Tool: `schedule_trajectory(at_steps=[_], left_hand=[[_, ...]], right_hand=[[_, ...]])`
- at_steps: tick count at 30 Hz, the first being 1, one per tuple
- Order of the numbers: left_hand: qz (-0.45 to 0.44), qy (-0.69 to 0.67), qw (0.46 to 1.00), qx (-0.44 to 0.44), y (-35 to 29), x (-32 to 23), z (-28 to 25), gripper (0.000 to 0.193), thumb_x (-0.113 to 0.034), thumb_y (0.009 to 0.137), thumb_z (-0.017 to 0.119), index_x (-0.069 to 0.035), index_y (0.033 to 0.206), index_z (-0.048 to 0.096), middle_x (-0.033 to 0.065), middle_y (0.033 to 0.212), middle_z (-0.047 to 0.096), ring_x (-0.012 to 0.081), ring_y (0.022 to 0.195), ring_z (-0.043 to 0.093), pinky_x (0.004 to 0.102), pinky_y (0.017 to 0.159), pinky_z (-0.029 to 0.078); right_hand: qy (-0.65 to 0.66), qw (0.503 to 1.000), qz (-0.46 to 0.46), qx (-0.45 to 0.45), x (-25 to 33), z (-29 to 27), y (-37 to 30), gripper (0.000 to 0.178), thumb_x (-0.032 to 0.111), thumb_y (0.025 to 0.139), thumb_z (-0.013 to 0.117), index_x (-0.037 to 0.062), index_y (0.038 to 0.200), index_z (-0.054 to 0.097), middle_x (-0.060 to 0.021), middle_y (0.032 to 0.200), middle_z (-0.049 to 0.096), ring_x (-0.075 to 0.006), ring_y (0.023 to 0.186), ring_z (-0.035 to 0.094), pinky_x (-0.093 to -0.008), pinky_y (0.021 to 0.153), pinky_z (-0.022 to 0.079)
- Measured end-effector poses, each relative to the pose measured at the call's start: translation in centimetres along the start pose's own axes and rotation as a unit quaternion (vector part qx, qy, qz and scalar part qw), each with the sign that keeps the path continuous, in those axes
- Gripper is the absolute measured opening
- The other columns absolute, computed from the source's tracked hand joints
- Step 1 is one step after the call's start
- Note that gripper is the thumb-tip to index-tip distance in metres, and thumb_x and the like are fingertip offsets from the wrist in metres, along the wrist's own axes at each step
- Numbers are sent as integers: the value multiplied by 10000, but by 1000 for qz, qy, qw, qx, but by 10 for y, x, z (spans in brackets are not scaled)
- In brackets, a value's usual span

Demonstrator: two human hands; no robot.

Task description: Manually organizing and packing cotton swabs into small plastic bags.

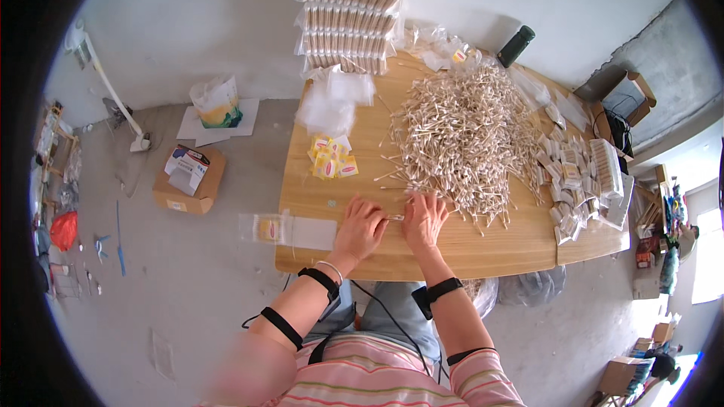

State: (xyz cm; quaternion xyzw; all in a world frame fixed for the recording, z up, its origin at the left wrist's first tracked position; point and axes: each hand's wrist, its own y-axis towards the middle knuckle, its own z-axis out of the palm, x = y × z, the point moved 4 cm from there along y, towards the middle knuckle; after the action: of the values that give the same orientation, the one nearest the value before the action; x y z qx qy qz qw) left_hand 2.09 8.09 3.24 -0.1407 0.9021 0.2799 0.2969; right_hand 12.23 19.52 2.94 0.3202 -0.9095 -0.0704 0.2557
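Note:
My left hand [362,224] and my right hand [424,220] face each other over the near part of the wooden table. Their fingers are closed around the two ends of a few cotton swabs [394,217], which lie level between them; how many is hidden. Just beyond the right hand spreads a big loose heap of cotton swabs [460,136]. Left of my left hand lies a clear bag of swabs with a yellow label [268,229], beside a white sheet [313,233]. Farther off are several yellow-and-white cards [332,157].
Empty clear bags [335,102] lie at the far left of the table [377,252], before tall stacked swab packs [347,15]. Filled small packs [569,173] crowd the right side. A dark green bottle [516,46] stands at the back. A cardboard box [188,185] sits on the floor.

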Motion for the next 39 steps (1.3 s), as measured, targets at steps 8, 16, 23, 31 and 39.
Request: schedule_trajectory(at_steps=[8,16,23,31,39], left_hand=[[-1,-3,1000,-10,-1,0,-2,119,-95,765,690,-75,873,643,78,944,569,313,977,532,493,1033,363],[0,-9,1000,6,1,0,1,102,-107,776,692,-85,861,642,74,936,564,317,971,534,486,1016,387],[-8,-2,1000,5,-1,2,3,75,-132,801,678,-113,864,643,64,932,564,315,987,530,498,1031,371],[-39,-2,999,1,-3,2,-2,315,-180,791,680,-82,1071,575,145,1128,536,390,1136,457,493,1064,327],[-22,12,1000,5,1,2,-1,360,-139,802,646,-25,1126,541,158,1193,529,349,1193,448,481,1084,309]], right_hand=[[61,995,-67,-49,1,-3,-13,264,98,787,617,102,1049,655,-67,1048,595,-295,1038,500,-458,965,318],[-29,993,66,-99,-38,-15,7,151,212,832,647,125,950,685,-32,1041,601,-266,1041,496,-448,961,324],[20,999,-29,-30,-9,0,15,104,185,799,675,135,889,678,-50,902,616,-292,963,531,-433,894,376],[96,987,-125,43,21,11,-3,117,96,776,659,129,887,679,-54,926,598,-293,941,517,-416,810,392],[82,992,-91,-33,5,-3,-18,233,55,783,605,91,1010,642,-97,1051,581,-337,972,507,-429,869,398]])
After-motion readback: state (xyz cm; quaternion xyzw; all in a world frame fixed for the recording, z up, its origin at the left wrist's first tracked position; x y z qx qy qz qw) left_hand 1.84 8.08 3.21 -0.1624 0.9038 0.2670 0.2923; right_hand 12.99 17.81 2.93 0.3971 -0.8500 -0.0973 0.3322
